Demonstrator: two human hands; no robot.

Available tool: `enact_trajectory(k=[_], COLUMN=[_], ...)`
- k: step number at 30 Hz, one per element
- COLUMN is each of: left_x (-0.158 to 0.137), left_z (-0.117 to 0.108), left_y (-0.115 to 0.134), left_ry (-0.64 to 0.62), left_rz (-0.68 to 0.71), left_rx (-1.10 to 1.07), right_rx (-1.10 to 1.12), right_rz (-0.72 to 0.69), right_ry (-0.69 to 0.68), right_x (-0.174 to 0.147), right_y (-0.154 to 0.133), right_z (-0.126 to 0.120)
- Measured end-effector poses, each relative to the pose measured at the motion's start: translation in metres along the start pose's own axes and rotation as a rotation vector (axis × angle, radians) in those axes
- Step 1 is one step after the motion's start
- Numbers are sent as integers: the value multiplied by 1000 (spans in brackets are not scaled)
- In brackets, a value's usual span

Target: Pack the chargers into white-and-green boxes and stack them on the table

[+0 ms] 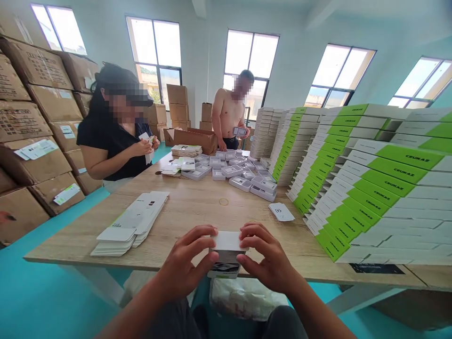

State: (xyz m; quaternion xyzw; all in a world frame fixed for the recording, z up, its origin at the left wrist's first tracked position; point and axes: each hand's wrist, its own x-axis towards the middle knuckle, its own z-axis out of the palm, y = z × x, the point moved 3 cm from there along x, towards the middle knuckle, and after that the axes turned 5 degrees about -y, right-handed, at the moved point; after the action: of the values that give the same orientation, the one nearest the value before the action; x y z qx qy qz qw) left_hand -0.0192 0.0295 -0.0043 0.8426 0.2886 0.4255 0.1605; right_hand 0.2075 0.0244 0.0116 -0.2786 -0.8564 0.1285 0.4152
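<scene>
Both forearms enter from the lower edge, bare, and converge toward the centre. The left hand (185, 266) and the right hand (266, 259) face each other at the same height, well matched in pose, knuckles upward and wrists slightly bent. Each grip is closed in a pinch: thumbs lie low and point inward, while the curled fingers (203, 231) arch over the top from either side. The fingertips of the two hands sit near one another without touching.

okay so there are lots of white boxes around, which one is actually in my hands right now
The small white box at the table's near edge, gripped by your left hand and right hand. The others sit stacked or flat, untouched.
</scene>
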Motion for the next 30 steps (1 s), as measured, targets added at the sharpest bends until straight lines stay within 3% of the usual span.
enact_trajectory(k=[4,9,16,20,22,24,27,30], left_x=[7,11,14,11,7,2,-11,-28], left_z=[-2,6,4,2,1,3,13,35], left_y=[6,7,8,8,3,-4,-16,-24], left_ry=[13,96,113,116,123,127,142,197], left_rz=[-365,-508,-470,-417,-328,-154,45,-123], left_rx=[-107,-285,-311,-260,-184,-96,-15,-51], right_rx=[51,88,136,112,72,21,-18,-4], right_rz=[312,452,434,253,99,-5,5,115], right_ry=[-14,73,95,61,-5,-69,-94,11], right_x=[7,9,12,9,7,4,0,-8], right_y=[-4,-1,-2,1,3,5,7,2], right_z=[1,7,6,-1,-3,-3,4,4])
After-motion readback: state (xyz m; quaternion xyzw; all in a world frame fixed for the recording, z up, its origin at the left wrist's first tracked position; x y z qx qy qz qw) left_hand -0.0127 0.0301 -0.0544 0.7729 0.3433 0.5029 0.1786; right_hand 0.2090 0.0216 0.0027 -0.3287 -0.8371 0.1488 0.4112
